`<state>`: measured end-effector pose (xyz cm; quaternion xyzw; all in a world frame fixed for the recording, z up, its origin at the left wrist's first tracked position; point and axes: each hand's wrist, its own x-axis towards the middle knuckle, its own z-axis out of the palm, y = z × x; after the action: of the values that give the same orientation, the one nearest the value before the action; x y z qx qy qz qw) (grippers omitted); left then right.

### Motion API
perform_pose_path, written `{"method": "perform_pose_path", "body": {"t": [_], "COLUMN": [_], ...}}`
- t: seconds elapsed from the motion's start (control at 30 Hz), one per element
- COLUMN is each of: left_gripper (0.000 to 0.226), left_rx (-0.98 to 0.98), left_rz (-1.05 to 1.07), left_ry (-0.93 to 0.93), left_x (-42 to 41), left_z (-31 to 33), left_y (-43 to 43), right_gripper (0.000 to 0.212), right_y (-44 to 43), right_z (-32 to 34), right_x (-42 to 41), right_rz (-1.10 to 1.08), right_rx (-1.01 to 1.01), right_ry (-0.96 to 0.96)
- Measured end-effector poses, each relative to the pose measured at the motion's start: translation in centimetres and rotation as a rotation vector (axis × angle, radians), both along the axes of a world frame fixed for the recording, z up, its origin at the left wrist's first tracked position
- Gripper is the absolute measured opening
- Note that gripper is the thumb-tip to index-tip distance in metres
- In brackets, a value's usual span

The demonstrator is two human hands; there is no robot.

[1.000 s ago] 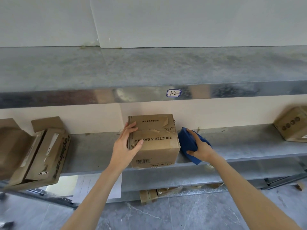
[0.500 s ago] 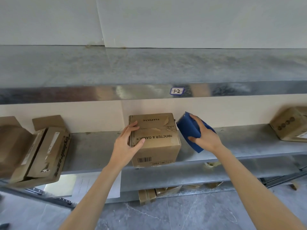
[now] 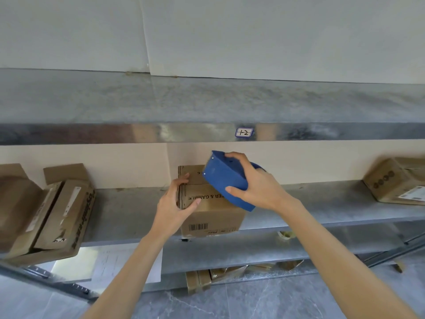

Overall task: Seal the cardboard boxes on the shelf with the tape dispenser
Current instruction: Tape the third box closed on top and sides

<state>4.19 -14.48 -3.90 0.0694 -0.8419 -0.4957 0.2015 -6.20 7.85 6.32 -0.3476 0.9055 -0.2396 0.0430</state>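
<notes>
Grey tiled floor [image 3: 253, 302] underfoot, with flattened cardboard [image 3: 200, 282] tucked beneath the lowest metal tier. Two bare forearms reach up and forward from there to the main shelf [image 3: 128, 208]. The left grip [image 3: 174, 208], a bare hand, is wrapped on the left top edge of the middle box [image 3: 213, 217], fingers over the flap and thumb laid on the lid, steadying it. The box sits at the shelf's front lip, barcode facing out and print upside down. The right grip [image 3: 257, 187] is closed around the blue tape dispenser [image 3: 224, 178], fingers over its top and thumb underneath. The dispenser is tilted above the box's right top corner; cannot tell whether it touches the cardboard. The tape end and most of the top seam are hidden behind it. Judged step: bringing the dispenser to the lid, strip not yet laid. The next move calls for seating the tape end at one end of the seam, pressing down, and drawing straight along it with the flaps held flat. Leftward, open boxes [image 3: 62, 215] with flaps up remain unsealed. Far right, another box [image 3: 391, 180]. Above is the upper shelf [image 3: 207, 100] with a "1-2" label [image 3: 243, 132], then pale wall [image 3: 230, 31].
</notes>
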Motion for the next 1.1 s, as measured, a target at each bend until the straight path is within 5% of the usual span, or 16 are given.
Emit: {"method": "perform_pose_path", "body": {"t": [0.17,0.43,1.1], "left_gripper": [0.049,0.058,0.046], "left_rx": [-0.038,-0.013,-0.081], "left_rz": [0.000,0.024,-0.023], "left_ry": [0.051,0.012,-0.069], "left_x": [0.2,-0.6,-0.9], "left_z": [0.0,0.0,2.3], "left_y": [0.1,0.1,-1.8], "right_gripper": [0.064,0.062,0.058], "right_y": [-2.6,-3.2,-1.6], "right_z": [-1.1,0.0,0.4], "right_x": [0.0,-1.4,-1.0], "right_rz": [0.066,0.063,0.132], "right_rx": [-0.006,0.255,0.189], "right_ry": [-0.037,0.095,0.406]}}
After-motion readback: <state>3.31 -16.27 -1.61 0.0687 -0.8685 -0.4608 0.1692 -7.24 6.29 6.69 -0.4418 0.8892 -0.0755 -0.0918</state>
